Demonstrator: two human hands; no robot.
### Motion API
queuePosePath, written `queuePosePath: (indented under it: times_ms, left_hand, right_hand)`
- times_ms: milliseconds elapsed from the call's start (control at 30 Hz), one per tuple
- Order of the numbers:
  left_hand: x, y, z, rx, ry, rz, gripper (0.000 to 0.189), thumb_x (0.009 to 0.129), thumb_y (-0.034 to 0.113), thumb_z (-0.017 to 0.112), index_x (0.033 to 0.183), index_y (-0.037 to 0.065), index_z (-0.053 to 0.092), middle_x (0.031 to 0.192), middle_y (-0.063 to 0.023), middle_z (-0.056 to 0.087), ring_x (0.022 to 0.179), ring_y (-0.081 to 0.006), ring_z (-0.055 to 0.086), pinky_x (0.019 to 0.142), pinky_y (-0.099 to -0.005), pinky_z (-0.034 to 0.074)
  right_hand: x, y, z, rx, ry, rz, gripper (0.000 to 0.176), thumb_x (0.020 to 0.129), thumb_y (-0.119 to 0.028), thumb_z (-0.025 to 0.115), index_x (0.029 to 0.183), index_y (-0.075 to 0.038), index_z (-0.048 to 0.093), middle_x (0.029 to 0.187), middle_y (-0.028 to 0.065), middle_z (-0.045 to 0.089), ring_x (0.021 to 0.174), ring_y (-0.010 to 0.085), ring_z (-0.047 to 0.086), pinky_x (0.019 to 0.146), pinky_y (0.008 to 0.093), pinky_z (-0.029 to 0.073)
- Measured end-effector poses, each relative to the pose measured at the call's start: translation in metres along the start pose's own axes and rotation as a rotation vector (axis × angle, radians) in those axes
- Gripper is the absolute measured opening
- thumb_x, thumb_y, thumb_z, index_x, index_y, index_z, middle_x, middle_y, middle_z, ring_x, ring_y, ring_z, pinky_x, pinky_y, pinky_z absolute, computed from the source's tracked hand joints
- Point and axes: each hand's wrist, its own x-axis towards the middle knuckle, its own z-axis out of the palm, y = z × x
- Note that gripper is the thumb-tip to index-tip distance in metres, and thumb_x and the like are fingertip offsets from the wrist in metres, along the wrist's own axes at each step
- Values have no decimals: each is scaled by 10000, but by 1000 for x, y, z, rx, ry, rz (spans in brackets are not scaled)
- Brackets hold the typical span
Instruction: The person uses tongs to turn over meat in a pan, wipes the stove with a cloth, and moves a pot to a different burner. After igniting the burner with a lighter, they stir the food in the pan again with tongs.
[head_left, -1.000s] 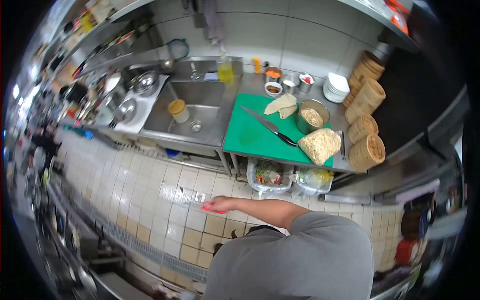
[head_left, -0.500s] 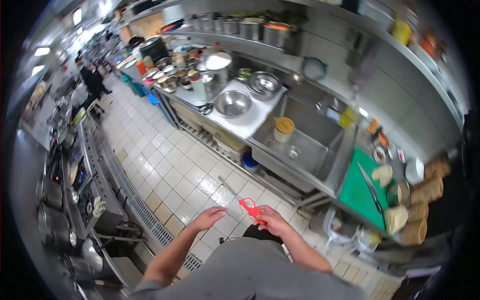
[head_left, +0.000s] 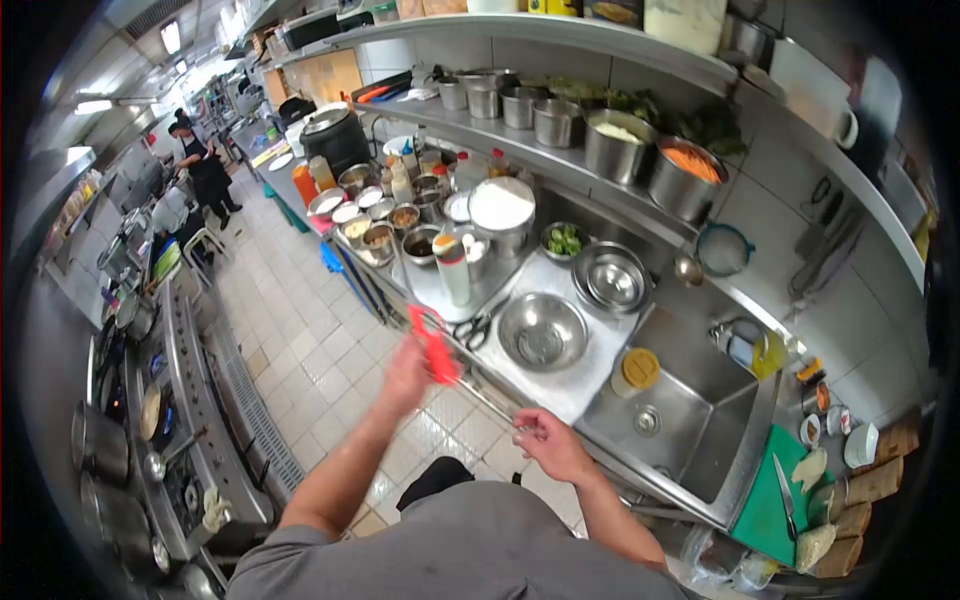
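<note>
My left hand (head_left: pixel 404 378) is closed on a red peeler-like tool (head_left: pixel 434 346) with an open frame at its upper end; motion blurs both. The tool shows above the front edge of the steel counter, near a pair of black-handled scissors (head_left: pixel 472 331). Lower and to the right, my right hand (head_left: pixel 553 446) has loosely bent fingers that stand apart, with nothing visible in them. It hangs in front of the counter. A steel bowl (head_left: pixel 543 331) sits on the white board (head_left: pixel 568 391) beyond it.
A sink (head_left: pixel 690 420) holds a yellow-lidded container (head_left: pixel 636 371). A knife (head_left: pixel 783 490) lies on the green cutting board (head_left: pixel 767 535). Pots of shredded food fill a shelf (head_left: pixel 560 150). Burners (head_left: pixel 155 400) line the left. A person (head_left: pixel 203 172) stands down the aisle.
The red tool has gone from my right hand to my left, which has moved up toward the counter. My right hand's fingers have come apart. The view has swung nearer the counter.
</note>
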Motion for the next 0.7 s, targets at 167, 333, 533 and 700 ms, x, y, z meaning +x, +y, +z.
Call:
queuePosePath:
  times_ms: [167, 333, 533, 700]
  left_hand:
    - [258, 132, -134, 576, 313, 373, 360, 1036, 376, 494, 1229, 83, 571, 797, -6, 548, 547, -154, 547, 474, -285, 449]
    - [517, 205, -209, 1316, 509, 485, 408, 921, 175, 542, 1297, 23, 585, 1039, -205, 699, 892, -361, 671, 835, -434, 515]
    - [734, 222, -238, 1987, 348, 406, 275, 916, 254, 551, 1063, 72, 695, 1041, -158, 725, 954, -342, 705, 862, -484, 538]
    - [885, 183, -318, 1629, -65, 953, 367, 929, 261, 612, 1249, 80, 628, 1200, -156, 667, 1081, -297, 651, 908, -449, 512]
  right_hand:
    - [80, 7, -9, 85, 88, 109, 387, 953, -147, 653, 1300, -31, 526, 1112, 101, 643, 920, 158, 652, 703, 295, 542]
    - [117, 48, 7, 50, 531, 245, 339, 960, -123, 624, 1273, -30, 533, 1060, 109, 647, 856, 176, 674, 659, 298, 554]
    - [82, 135, 73, 210, 1261, 405, 321, 938, -148, 646, 1223, -32, 554, 940, 106, 652, 740, 204, 691, 559, 328, 564]
    - [-16, 265, 248, 343, 1748, 960, 279, 906, -187, 664, 1082, 28, 645, 724, 133, 675, 635, 226, 680, 529, 361, 563]
